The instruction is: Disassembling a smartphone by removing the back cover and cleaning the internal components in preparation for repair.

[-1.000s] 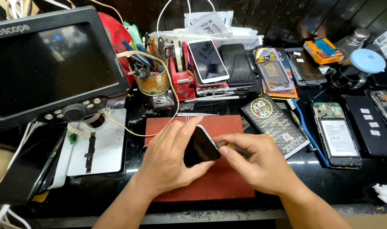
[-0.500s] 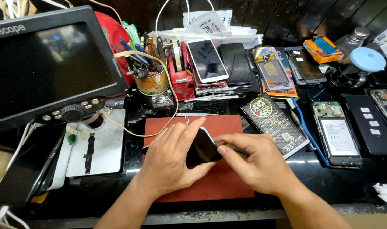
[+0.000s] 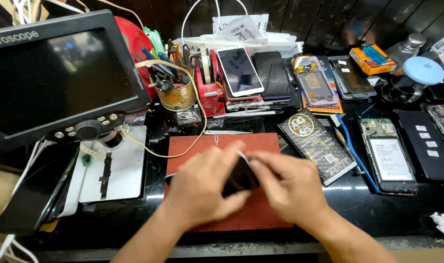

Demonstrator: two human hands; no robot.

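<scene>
Head view: both hands' fingers clamp blurred dark phone; long axis seemingly upright.

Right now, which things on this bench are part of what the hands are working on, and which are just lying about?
In hand:
- small dark phone, blurred, gripped between left hand and right hand
- red-brown rectangular work mat beneath them

Lying about:
- black microscope monitor
- tin of hand tools
- white-framed phone propped upright
- black printed packet
- opened phone showing its battery
</scene>
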